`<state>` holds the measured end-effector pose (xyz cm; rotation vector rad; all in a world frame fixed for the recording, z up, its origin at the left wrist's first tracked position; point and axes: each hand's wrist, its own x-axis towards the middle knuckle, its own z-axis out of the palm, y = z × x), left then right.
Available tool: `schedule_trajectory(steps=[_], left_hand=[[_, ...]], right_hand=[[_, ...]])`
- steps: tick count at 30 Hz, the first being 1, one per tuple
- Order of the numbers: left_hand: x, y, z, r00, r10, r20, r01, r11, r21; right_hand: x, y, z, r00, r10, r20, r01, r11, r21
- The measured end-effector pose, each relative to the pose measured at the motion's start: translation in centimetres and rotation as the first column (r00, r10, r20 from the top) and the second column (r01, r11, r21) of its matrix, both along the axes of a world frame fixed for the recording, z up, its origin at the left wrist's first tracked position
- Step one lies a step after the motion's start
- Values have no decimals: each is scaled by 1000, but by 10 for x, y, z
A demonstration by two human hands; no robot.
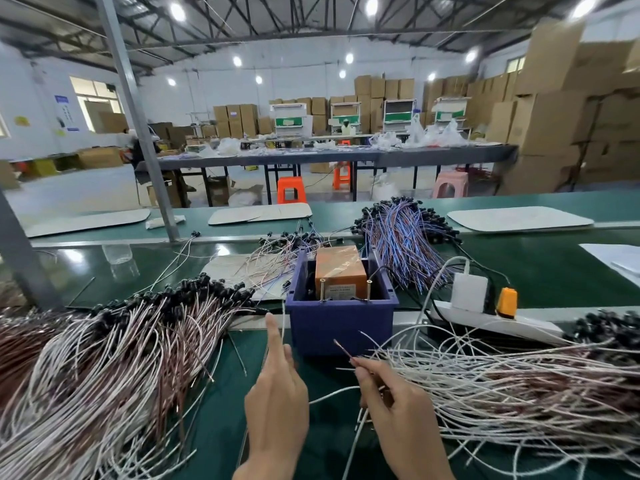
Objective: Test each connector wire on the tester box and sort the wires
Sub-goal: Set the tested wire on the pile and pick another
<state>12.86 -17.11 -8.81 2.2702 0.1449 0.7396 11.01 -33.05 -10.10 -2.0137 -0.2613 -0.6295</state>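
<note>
Pinching a wire [341,348] near the tabletop's [221,420] front edge, the right hand [394,410] aims its bare tip at the tester [341,271], while the left hand [277,403], forefinger straight, meets a second wire [283,320], grip unclear.

On the green surface [554,271] we see a white power strip [485,318] carrying a white adapter [469,292] and an orange plug [506,301]. A pale cardboard sheet [259,214] lies on the farther belt [346,209]. Beyond it we make out an orange stool [290,194], a pink stool [450,184], a long grey surface [346,155] strewn with plastic bags [429,133], and stacked cardboard boxes [561,109].
</note>
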Motion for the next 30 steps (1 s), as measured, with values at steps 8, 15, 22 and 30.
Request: schedule_trajectory(steps=[8, 15, 22, 30], left_hand=[[-6, 0, 7, 997, -23, 75, 25, 999, -22], [-4, -2, 8, 980, -1, 197, 20, 995, -94], [18, -8, 10, 956, 91, 277, -61, 991, -116], [31, -5, 6, 942, 69, 328, -52, 997, -58]], right_hand=[[2, -1, 0, 998, -30, -56, 35, 996, 86], [6, -3, 10, 981, -193, -31, 195, 969, 151], [27, 6, 14, 955, -296, -10, 290, 928, 235], [38, 9, 13, 936, -352, -5, 343, 907, 244]])
